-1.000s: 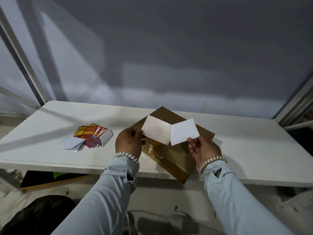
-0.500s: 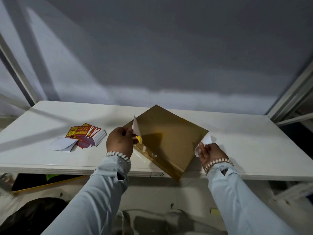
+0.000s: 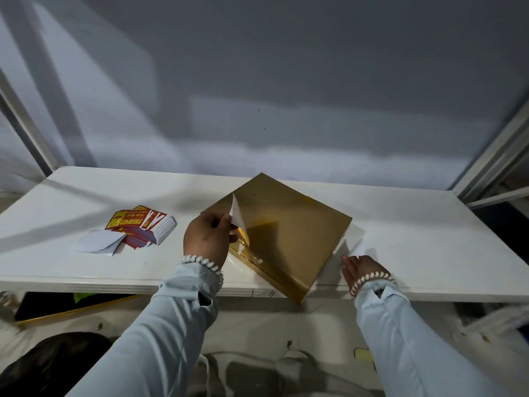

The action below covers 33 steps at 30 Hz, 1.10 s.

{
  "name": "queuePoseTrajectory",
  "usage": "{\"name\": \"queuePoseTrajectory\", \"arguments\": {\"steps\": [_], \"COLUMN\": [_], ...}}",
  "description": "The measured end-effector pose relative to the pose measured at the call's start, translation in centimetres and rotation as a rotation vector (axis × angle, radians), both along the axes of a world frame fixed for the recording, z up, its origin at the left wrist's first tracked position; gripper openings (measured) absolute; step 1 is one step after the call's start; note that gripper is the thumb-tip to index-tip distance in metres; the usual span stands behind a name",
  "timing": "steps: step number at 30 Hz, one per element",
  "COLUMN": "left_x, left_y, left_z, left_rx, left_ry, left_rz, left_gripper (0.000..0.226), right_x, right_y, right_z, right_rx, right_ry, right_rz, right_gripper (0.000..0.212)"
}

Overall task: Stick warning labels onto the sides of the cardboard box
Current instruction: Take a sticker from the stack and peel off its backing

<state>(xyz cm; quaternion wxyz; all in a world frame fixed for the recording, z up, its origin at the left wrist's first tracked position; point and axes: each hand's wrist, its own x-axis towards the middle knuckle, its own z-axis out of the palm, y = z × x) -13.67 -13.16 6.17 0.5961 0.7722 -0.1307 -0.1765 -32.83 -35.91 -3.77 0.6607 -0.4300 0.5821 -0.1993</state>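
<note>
A flat golden-brown cardboard box [image 3: 289,233] lies corner-on at the table's front edge, its near corner jutting over the edge. My left hand [image 3: 207,239] pinches a peeled label [image 3: 238,219] by its edge at the box's left side; the white back faces me and a bit of red and yellow print shows at its lower end. My right hand [image 3: 362,267] rests on the table to the right of the box, fingers on a white backing paper [image 3: 359,247].
A stack of red and yellow warning labels [image 3: 143,226] lies on the left of the white table [image 3: 429,239], with loose white backing papers [image 3: 98,245] beside it. A grey wall stands behind. A dark object sits under the table at left.
The label and backing, held together above the box a second ago, are now apart: my left hand brought the label down to the box's left side, my right hand carried the backing down to the table.
</note>
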Motion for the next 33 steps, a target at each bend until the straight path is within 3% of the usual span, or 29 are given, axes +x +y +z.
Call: {"name": "queuePoseTrajectory", "arguments": {"steps": [2,4,8,11,12,14,15,19,22,27,31,33], "left_x": [0.0,-0.1,-0.2,-0.1,0.0,-0.1,-0.2,-0.4,-0.7,-1.2,-1.8,-1.7], "left_y": [-0.2,-0.3,-0.5,-0.6,-0.6,-0.6,-0.6,-0.7,-0.9,-1.4,-1.2,-1.1], "left_z": [-0.1,-0.2,-0.4,-0.4,-0.4,-0.4,-0.4,-0.2,-0.2,-0.1,0.2,0.1], "left_rx": [0.01,0.014,0.029,0.043,0.048,0.053,0.058,0.097,0.119,0.183,0.212,0.217], "left_ry": [-0.015,-0.022,-0.024,-0.038,-0.044,-0.061,-0.07,-0.129,-0.173,-0.292,-0.401,-0.461], "left_rz": [-0.011,-0.018,-0.025,-0.035,-0.039,-0.044,-0.045,-0.07,-0.103,-0.166,-0.252,-0.257], "left_gripper": [0.022,0.024,0.024,0.024,0.025,0.027,0.027,0.029,0.028,0.027,0.014,0.013], "right_x": [0.0,-0.6,-0.6,-0.5,-0.2,0.7,0.8,1.5,3.7,7.1,9.0,9.2], "right_y": [-0.4,0.3,1.4,1.9,2.1,1.7,1.5,1.8,5.1,10.9,12.6,12.8], "right_z": [0.3,-0.2,0.1,1.2,1.4,1.5,1.7,4.0,7.8,11.2,11.2,11.3], "right_rx": [-0.142,-0.462,-0.633,-0.651,-0.515,-0.117,-0.115,-0.397,-0.528,-0.416,-0.249,-0.219], "right_ry": [0.215,0.565,0.725,0.675,0.563,0.055,-0.016,0.103,-0.053,-0.232,-0.283,-0.293], "right_rz": [0.022,0.308,0.501,0.541,0.45,0.122,0.026,-0.097,-0.011,0.348,0.343,0.329], "right_gripper": [0.044,0.046,0.053,0.051,0.048,0.042,0.043,0.03,0.019,0.019,0.035,0.033]}}
